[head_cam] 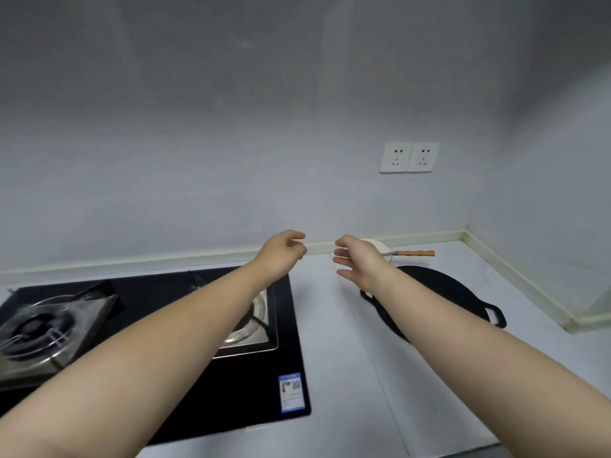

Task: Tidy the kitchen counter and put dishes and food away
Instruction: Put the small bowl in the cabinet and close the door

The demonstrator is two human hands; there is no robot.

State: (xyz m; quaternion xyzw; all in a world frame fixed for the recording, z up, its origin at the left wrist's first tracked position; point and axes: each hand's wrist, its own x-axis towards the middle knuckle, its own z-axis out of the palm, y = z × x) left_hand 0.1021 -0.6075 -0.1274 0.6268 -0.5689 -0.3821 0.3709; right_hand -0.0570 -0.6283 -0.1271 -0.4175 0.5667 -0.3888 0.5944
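Black hob [251, 391] fills the left; a bare strip of counter [330, 342] runs right of it. Left hand [281, 252] above hob's back corner, fingers loosely curled, empty. Right hand [357, 262] near it, fingers spread, empty, partly hiding white bowl [380, 247] at the wall edge. Orange-handled utensil [415, 253] pokes right from the bowl. Flat black griddle [439, 289] lies in front.

stove [205, 385] left on counter [337, 358] | griddle [439, 292] right | bowl [380, 247] behind griddle

black griddle pan [443, 292], orange-handled utensil [415, 253], black stove top [211, 385] — blue-bordered sticker [291, 391], white sockets [409, 157]
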